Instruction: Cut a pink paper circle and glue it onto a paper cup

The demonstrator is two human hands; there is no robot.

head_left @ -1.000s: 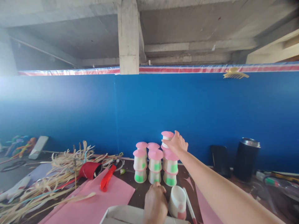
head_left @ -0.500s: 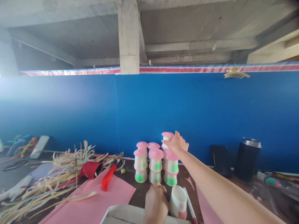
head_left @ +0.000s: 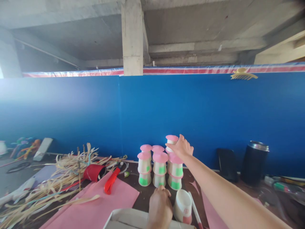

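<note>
Small towers of white paper cups with pink round tops and green patches stand in two rows, one of them the front middle tower (head_left: 159,168). My right hand (head_left: 182,148) reaches over the right-hand towers, its thumb and fingers around the side of a pink-topped paper cup (head_left: 171,142) at the back right. My left hand (head_left: 160,203) is closed with knuckles up, just in front of the middle tower and over the edge of an open cardboard box (head_left: 124,214). Whatever lies under its fingers is hidden. Beside it a loose paper cup (head_left: 183,205) with red print stands upside down.
A white pen-like stick (head_left: 194,206) lies right of the loose cup. Leftward are pink paper (head_left: 114,203), a red cutter (head_left: 111,180), a red ribbon roll (head_left: 94,172) and pale strips (head_left: 69,168). A phone (head_left: 227,164) and black flask (head_left: 254,163) stand by the blue partition (head_left: 202,108).
The whole view has shifted slightly, with everything a little further right. Both hands keep their places relative to the cups.
</note>
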